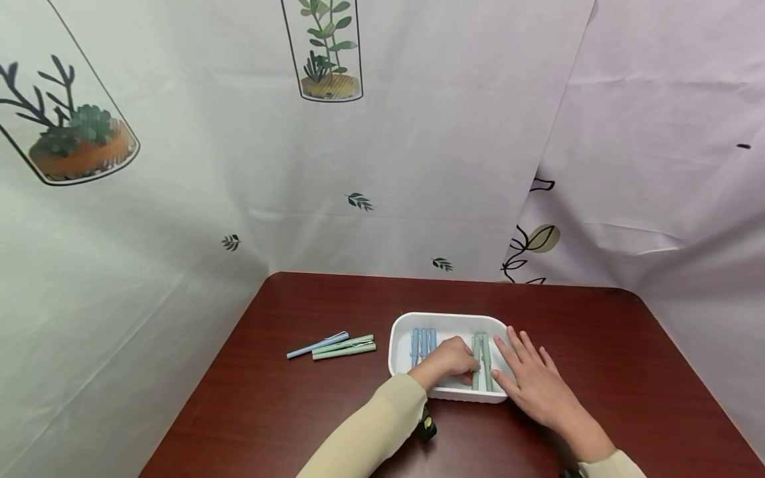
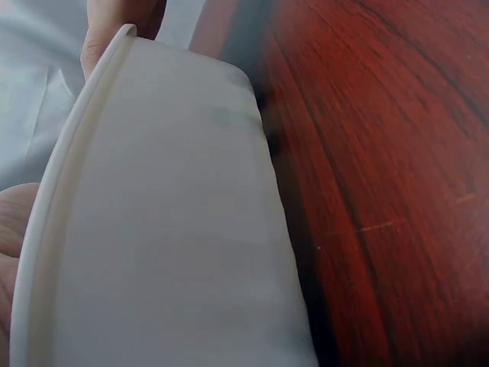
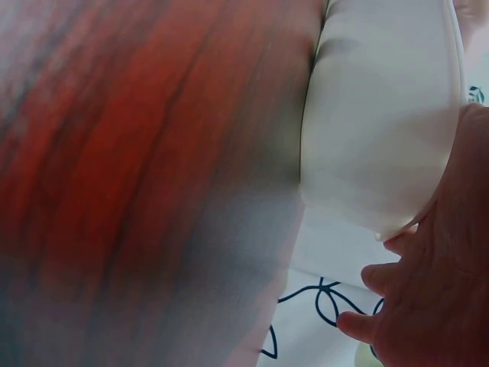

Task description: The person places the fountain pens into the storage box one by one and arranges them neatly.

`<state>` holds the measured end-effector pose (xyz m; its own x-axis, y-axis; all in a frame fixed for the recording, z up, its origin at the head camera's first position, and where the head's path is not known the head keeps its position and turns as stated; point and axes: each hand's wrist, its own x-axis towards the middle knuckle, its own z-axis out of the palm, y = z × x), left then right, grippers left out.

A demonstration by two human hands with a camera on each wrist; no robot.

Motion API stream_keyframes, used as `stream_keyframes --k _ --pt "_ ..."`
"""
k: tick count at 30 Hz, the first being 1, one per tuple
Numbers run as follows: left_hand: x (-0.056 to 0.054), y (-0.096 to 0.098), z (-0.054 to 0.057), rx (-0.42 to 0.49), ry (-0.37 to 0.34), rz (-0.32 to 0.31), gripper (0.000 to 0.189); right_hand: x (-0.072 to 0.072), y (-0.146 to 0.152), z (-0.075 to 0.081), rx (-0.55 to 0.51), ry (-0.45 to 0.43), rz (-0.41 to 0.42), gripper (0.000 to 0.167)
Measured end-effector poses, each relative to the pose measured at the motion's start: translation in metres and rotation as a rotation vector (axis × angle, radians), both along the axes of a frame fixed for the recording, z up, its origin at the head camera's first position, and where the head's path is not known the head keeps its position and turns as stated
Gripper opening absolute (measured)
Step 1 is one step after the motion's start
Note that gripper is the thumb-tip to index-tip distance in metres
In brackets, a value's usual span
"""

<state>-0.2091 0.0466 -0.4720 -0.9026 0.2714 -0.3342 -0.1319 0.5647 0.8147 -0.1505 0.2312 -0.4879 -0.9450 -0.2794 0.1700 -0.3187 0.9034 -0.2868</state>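
Observation:
A white tray point(image 1: 442, 396) stands on the table with capped pens inside. Three blue pens point(image 1: 424, 340) lie side by side at its left. Toward its right are two green pens, the outer green pen point(image 1: 487, 362) and the inner green pen point(image 1: 476, 380). My left hand point(image 1: 451, 358) reaches over the tray's front wall and grips the inner green pen, its curled fingers partly hidden. With fingers spread, my right hand point(image 1: 534, 385) rests at the tray's right rim; in the right wrist view its fingers show beside the tray's wall point(image 3: 382, 115).
Left of the tray, a loose blue pen point(image 1: 317, 346) and two green pens point(image 1: 344, 350) lie on the dark red wooden table point(image 1: 269, 411). A printed white cloth point(image 1: 418, 166) hangs behind the table and at its sides.

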Motion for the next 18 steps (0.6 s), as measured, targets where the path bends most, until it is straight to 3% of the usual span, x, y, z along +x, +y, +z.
stream_keyframes --k 3,6,14,18 --pt "-0.0003 0.001 0.0008 -0.082 0.023 -0.046 0.033 -0.0004 0.0005 -0.0009 -0.001 0.008 0.0 0.068" --pt "0.0005 0.0015 0.0015 -0.13 0.036 -0.072 0.03 -0.0003 0.0002 -0.001 -0.002 0.014 0.001 0.068" --pt "0.0013 -0.0014 -0.0024 -0.148 0.086 -0.083 0.022 0.0003 -0.0012 0.0019 0.0 -0.002 -0.006 0.069" --pt "0.0014 -0.0054 -0.0008 -0.096 0.058 -0.078 0.024 0.0002 -0.0011 0.0018 0.0 -0.006 -0.008 0.069"
